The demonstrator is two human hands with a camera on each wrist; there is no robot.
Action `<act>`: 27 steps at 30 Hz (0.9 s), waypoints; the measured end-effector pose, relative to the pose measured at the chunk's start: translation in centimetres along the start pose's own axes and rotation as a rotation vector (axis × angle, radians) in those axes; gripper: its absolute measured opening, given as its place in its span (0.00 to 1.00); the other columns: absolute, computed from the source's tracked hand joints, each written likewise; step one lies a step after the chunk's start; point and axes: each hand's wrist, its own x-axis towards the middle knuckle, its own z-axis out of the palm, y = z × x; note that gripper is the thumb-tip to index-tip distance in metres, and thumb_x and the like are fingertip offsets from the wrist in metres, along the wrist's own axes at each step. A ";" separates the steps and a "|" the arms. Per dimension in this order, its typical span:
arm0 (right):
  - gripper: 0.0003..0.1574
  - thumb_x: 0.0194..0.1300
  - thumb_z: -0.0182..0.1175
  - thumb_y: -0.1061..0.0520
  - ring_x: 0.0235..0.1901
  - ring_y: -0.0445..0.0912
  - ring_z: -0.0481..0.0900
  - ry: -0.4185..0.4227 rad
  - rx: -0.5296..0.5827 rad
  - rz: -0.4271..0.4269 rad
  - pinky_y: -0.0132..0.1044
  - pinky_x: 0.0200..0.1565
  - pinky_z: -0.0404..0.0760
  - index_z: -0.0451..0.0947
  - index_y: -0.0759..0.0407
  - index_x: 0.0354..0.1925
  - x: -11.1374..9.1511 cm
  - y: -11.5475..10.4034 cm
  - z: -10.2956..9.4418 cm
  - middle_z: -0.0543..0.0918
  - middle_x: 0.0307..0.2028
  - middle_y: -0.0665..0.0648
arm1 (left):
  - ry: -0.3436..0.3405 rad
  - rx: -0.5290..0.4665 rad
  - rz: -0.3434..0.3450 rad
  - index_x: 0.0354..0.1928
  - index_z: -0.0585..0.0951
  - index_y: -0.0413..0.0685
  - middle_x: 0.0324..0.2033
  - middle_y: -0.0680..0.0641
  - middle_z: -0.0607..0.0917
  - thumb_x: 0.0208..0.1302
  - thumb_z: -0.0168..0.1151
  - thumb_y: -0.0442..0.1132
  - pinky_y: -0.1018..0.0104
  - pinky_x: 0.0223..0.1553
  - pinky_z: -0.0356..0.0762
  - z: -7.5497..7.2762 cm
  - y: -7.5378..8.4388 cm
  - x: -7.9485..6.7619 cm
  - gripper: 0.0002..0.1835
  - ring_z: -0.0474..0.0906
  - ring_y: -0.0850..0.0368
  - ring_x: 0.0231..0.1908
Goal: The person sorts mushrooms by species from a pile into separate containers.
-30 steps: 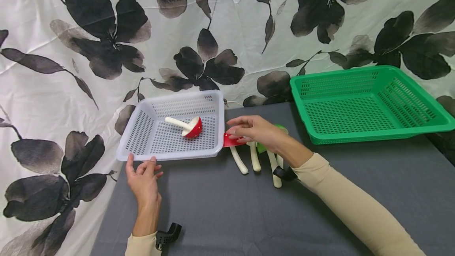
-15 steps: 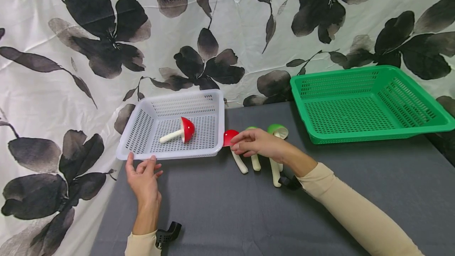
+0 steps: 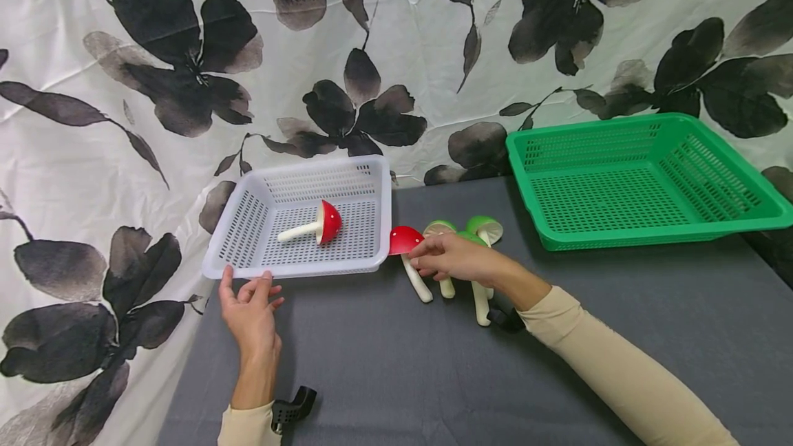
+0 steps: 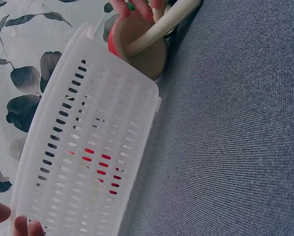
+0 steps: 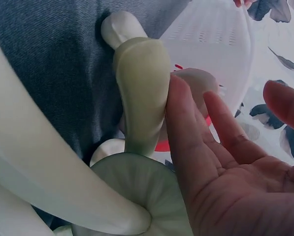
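Observation:
A white plastic basket holds one toy mushroom with a spotted red cap, lying on its side. At its front rim is my left hand; thumb and fingertips hold the edge there. Just right of the basket lies a second red-capped mushroom, its white stem angled toward me. My right hand is over the stems beside it, partly hiding several green-capped mushrooms. In the right wrist view its fingers reach beside a pale stem, with the thumb spread apart and nothing gripped.
A larger green basket stands at the back right of the grey-covered table. Behind everything hangs a white cloth with dark flowers. Black straps sit at both wrists.
The red-capped mushroom in the white basket has rolled over and settled, cap to the right. My right hand has lowered toward the stems beside the other red-capped mushroom. The left hand stays put.

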 end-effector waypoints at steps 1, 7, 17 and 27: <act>0.27 0.73 0.60 0.51 0.58 0.59 0.81 0.006 -0.016 0.005 0.50 0.58 0.82 0.75 0.65 0.64 0.0 0.0 0.1 0.80 0.59 0.61 | 0.000 0.002 0.000 0.79 0.56 0.55 0.35 0.46 0.85 0.66 0.70 0.41 0.68 0.27 0.83 0.0 0.0 0.0 0.44 0.85 0.54 0.32; 0.26 0.72 0.61 0.50 0.55 0.55 0.80 0.010 -0.156 0.006 0.46 0.57 0.82 0.78 0.60 0.63 0.2 0.3 0.6 0.82 0.57 0.56 | -0.007 0.005 0.010 0.79 0.56 0.55 0.37 0.45 0.85 0.67 0.70 0.41 0.68 0.27 0.83 0.0 -0.1 0.0 0.44 0.85 0.54 0.32; 0.32 0.71 0.63 0.49 0.59 0.49 0.79 -0.008 -0.301 -0.046 0.48 0.63 0.77 0.75 0.62 0.67 0.7 1.3 1.8 0.82 0.61 0.57 | 0.000 0.021 0.002 0.79 0.56 0.56 0.37 0.46 0.85 0.67 0.70 0.42 0.67 0.28 0.83 -0.1 -0.2 0.0 0.44 0.85 0.55 0.33; 0.26 0.66 0.66 0.66 0.48 0.51 0.83 0.084 -0.162 -0.137 0.38 0.47 0.84 0.77 0.68 0.61 0.8 3.1 2.6 0.83 0.52 0.62 | -0.005 0.013 0.006 0.79 0.56 0.57 0.39 0.43 0.85 0.66 0.70 0.42 0.67 0.28 0.84 -0.1 -0.3 0.0 0.44 0.85 0.53 0.33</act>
